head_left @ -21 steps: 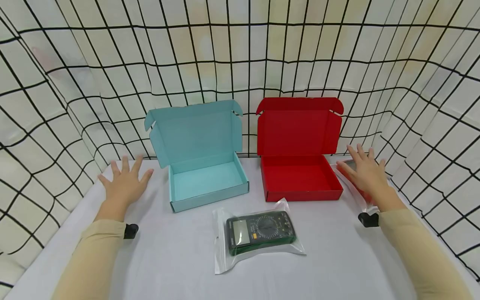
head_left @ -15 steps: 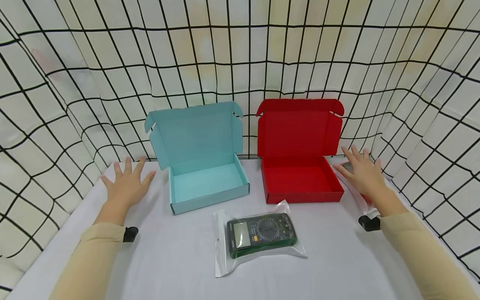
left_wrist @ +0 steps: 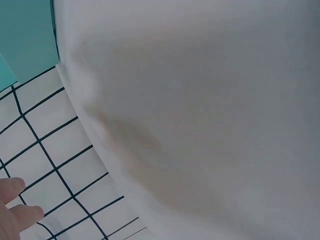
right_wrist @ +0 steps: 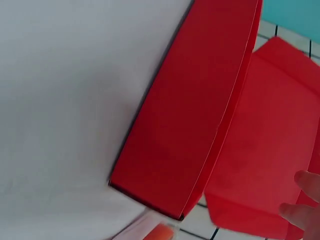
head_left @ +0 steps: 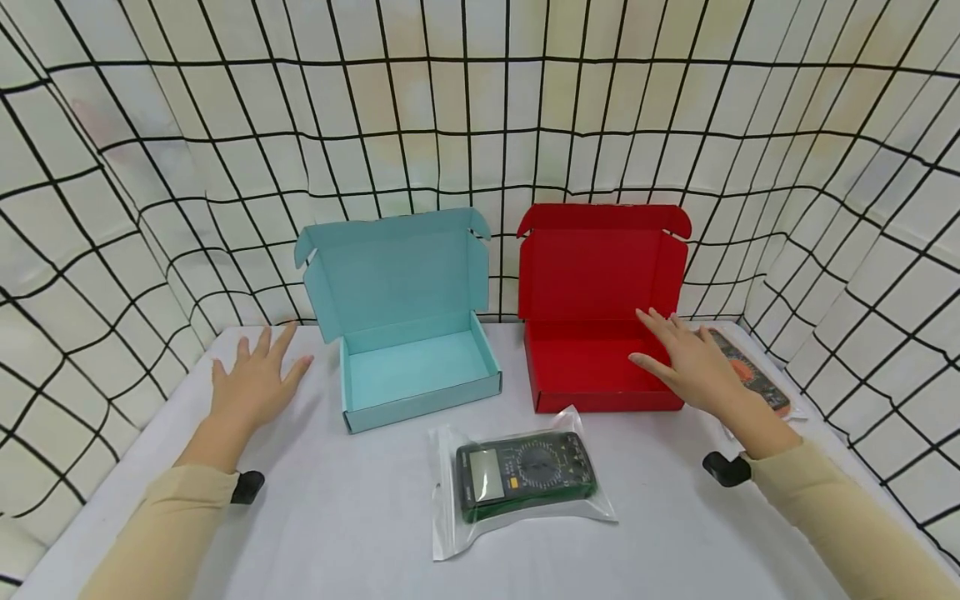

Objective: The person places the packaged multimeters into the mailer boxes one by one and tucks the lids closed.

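Swinging inward from over the orange-edged multimeter, the right hand is now at the right side of the red box, its fingers spread and grasping nothing; whether they touch the cardboard I cannot tell. That shift leaves more of the meter in sight on the worktop, right of the box, so it seems to have been left lying there rather than carried along. The left hand, also free with fingers splayed, stays near the left side of the light-blue box.

Around them, a green-cased multimeter lies in a clear bag in front of both boxes, well apart from either hand. Both lids stand raised, with a grid-patterned cloth close behind. The right wrist and forearm partly hide the orange-edged multimeter, and probably obstruct reaching it from the front.
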The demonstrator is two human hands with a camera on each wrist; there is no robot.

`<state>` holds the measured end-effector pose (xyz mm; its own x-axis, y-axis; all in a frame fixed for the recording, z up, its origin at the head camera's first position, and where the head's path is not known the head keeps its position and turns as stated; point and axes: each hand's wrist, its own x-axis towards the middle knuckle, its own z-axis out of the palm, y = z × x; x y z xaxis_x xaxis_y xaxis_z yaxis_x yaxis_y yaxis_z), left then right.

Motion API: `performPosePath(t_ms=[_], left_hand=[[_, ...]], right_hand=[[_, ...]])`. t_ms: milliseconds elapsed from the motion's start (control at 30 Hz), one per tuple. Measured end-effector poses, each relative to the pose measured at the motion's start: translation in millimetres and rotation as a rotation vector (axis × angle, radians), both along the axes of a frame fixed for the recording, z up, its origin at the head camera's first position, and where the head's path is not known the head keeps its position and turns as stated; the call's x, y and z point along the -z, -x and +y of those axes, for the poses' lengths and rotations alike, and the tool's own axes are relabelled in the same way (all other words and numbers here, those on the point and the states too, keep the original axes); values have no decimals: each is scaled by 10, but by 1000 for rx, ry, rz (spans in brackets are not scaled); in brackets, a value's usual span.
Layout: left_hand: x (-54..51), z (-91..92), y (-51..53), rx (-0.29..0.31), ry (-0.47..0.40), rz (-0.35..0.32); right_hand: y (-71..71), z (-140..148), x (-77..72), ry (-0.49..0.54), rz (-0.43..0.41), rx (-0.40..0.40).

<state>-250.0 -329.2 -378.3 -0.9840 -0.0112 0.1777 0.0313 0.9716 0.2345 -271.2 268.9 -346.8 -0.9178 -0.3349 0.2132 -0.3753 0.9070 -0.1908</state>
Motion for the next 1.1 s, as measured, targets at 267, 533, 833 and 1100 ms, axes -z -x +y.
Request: performPosePath(t_ms=[267,533,833,1100], left_hand=[[-60,94,-85,51,67,13],[-62,263,-67,88,55,36],[-8,334,-87,129,5,12],[49,354,-33,162,-24,-17]], right_hand=[[-165,-313,43,-14,22,-142],[-344,-611,144,14,-41,-261],[-427,-814,294,52,-195,-419],[-471,-955,348,-4,-265,-521]])
